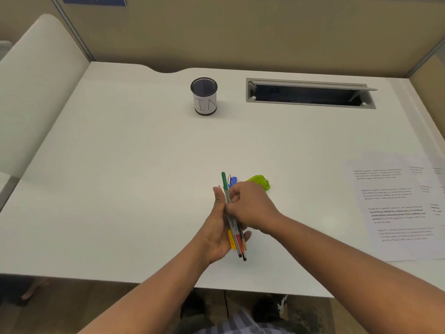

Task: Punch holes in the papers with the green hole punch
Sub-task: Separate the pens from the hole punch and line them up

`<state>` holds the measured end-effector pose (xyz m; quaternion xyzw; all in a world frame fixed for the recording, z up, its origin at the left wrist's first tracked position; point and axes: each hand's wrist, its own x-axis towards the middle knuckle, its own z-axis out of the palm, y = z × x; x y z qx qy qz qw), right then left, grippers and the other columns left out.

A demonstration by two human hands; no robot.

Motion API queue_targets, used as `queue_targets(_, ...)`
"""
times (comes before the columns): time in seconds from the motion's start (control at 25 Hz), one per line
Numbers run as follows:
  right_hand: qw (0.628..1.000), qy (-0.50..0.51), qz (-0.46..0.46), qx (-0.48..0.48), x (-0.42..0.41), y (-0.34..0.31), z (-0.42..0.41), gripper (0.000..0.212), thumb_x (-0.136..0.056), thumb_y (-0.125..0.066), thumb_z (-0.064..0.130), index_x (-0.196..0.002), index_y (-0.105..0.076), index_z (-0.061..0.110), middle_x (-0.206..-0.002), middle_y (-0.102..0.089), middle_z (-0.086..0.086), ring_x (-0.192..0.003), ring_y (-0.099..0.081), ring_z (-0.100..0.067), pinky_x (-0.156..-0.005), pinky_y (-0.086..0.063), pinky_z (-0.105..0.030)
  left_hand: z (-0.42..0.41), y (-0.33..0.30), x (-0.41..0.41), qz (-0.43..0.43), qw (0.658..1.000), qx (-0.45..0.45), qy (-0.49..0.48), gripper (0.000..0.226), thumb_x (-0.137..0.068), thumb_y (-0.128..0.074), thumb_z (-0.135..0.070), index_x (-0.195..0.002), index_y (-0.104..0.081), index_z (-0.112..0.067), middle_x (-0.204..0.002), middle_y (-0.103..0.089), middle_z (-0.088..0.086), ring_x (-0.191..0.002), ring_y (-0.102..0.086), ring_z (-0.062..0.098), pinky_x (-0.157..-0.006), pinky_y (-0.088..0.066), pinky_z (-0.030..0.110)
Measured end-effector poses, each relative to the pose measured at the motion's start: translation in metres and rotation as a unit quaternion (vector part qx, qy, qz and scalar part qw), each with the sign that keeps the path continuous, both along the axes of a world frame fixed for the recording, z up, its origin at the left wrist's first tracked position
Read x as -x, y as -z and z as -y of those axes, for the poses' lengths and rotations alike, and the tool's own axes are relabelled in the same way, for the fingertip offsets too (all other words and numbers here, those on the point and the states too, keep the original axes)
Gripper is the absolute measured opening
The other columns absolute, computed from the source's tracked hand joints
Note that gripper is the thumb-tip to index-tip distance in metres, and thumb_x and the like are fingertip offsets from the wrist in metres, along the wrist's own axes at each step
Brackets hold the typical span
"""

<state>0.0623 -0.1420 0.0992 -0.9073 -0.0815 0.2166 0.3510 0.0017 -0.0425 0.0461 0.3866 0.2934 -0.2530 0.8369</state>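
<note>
well, the only writing that reads clearly is on the mesh pen cup [204, 96], a black wire cylinder wrapped in a white paper band hand-lettered "in" (a further letter may curl out of sight on the left). a blue sign [94, 0] at the top edge carries white characters too cut off to read. the papers [399, 208] lie in an overlapping fan near the right edge of the desk [120, 177], at least four sheets with short blocks of printed text, one block in bold, all too blurred to make out.

one green hole punch [259, 182], small, glossy and lime coloured with a bit of metal at its right end, sits on the desk just behind the right hand [250, 206], partly hidden by it and well apart from the papers.

the left hand [218, 227] is held palm open and upright, its fingers [246, 236] loosely cradling a bundle of pens [234, 227]; roughly five slim sticks, with green and blue caps on top and yellow, red and black ends below. the right hand curls over the bundle, fingers closed around the pens from the other side.

a long grey cable slot [310, 94] with its flap raised is set into the smooth white desk, right of the cup.
</note>
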Motion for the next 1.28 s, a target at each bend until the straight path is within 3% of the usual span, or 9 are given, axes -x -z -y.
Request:
queue_targets(0.2,0.999,-0.030,0.011,0.007,0.007,0.001,-0.001,0.023,-0.082,-0.079,0.030,-0.098,-0.070,0.016,-0.076,-0.070,-0.001,-0.070,-0.069,-0.017,-0.069,-0.059,-0.038,-0.009,0.004,-0.001,-0.021,0.999,-0.009,-0.037,0.087,-0.064,-0.054,-0.089,-0.110,-0.080,-0.021,-0.102,-0.073,0.012,-0.093,-0.070,0.026,-0.079,-0.059,0.042)
queue_targets(0.32,0.998,-0.051,0.015,0.014,0.012,0.005,-0.003,0.024,-0.080,-0.079,0.033,-0.098,-0.072,0.017,-0.077,-0.071,0.000,-0.071,-0.068,-0.016,-0.070,-0.059,-0.036,-0.013,0.007,-0.004,-0.023,0.998,0.007,-0.051,0.089,-0.070,-0.053,-0.087,-0.122,-0.074,-0.018,-0.119,-0.074,0.011,-0.109,-0.071,0.031,-0.106,-0.048,0.054)
queue_targets(0.4,0.997,-0.068,0.026,-0.002,0.015,0.008,-0.004,0.018,-0.081,-0.075,0.032,-0.094,-0.074,0.021,-0.076,-0.071,0.003,-0.071,-0.066,-0.012,-0.068,-0.056,-0.031,-0.016,0.007,-0.004,-0.022,0.998,0.012,-0.060,0.087,-0.074,-0.055,-0.084,-0.123,-0.073,-0.014,-0.124,-0.073,0.012,-0.113,-0.070,0.030,-0.109,-0.046,0.054)
queue_targets(0.52,0.998,-0.037,0.017,-0.047,0.016,0.015,0.003,0.005,-0.081,-0.069,0.026,-0.078,-0.071,0.022,-0.069,-0.070,0.007,-0.066,-0.064,-0.009,-0.066,-0.054,-0.030,-0.025,0.011,-0.007,-0.043,0.994,-0.016,-0.098,0.054,-0.082,-0.074,-0.057,-0.104,-0.070,-0.007,-0.091,-0.072,0.008,-0.078,-0.069,0.021,-0.075,-0.059,0.039)
queue_targets(0.56,0.999,-0.003,0.004,-0.046,0.015,0.020,0.009,0.007,-0.081,-0.067,0.022,-0.075,-0.070,0.020,-0.068,-0.070,0.005,-0.066,-0.065,-0.011,-0.067,-0.056,-0.033,-0.029,0.014,-0.007,-0.055,0.992,-0.041,-0.109,0.038,-0.084,-0.079,-0.042,-0.097,-0.063,-0.011,-0.074,-0.064,0.004,-0.061,-0.060,0.016,-0.059,-0.055,0.031)
queue_targets(0.64,0.999,0.049,-0.023,-0.004,0.009,0.034,0.022,0.008,-0.081,-0.064,0.020,-0.075,-0.069,0.018,-0.069,-0.071,0.002,-0.070,-0.070,-0.018,-0.070,-0.060,-0.039,-0.038,0.021,-0.008,-0.064,0.987,-0.097,-0.114,0.023,-0.088,-0.078,-0.022,-0.093,-0.056,-0.015,-0.062,-0.052,0.000,-0.047,-0.049,0.011,-0.046,-0.048,0.025)
queue_targets(0.88,0.990,0.055,-0.074,0.110,0.003,0.065,0.025,0.035,-0.083,-0.070,0.040,-0.069,-0.063,0.009,-0.070,-0.071,-0.009,-0.074,-0.069,-0.026,-0.071,-0.059,-0.038,-0.048,0.031,-0.014,-0.003,0.954,-0.297,-0.038,0.012,-0.091,-0.069,-0.010,-0.101,-0.063,-0.013,-0.081,-0.062,0.009,-0.052,-0.055,0.012,-0.056,-0.055,0.027)
queue_targets(1.12,0.990,0.070,-0.050,0.112,-0.001,0.076,0.002,0.041,-0.084,-0.072,0.045,-0.060,-0.056,0.017,-0.059,-0.058,0.000,-0.059,-0.056,-0.018,-0.049,-0.036,-0.028,-0.034,0.037,-0.017,0.024,0.939,-0.343,0.005,0.009,-0.089,-0.067,-0.007,-0.095,-0.060,-0.006,-0.072,-0.057,0.009,-0.051,-0.046,0.017,-0.050,-0.047,0.029)
queue_targets(1.28,0.991,0.064,-0.054,0.105,0.002,0.078,-0.011,0.026,-0.083,-0.073,0.033,-0.071,-0.054,0.021,-0.073,-0.061,-0.002,-0.069,-0.058,-0.022,-0.049,-0.033,-0.026,-0.025,0.040,-0.007,-0.009,0.938,-0.347,-0.023,0.013,-0.086,-0.065,-0.002,-0.084,-0.057,-0.013,-0.060,-0.057,0.003,-0.045,-0.046,0.015,-0.047,-0.047,0.028)
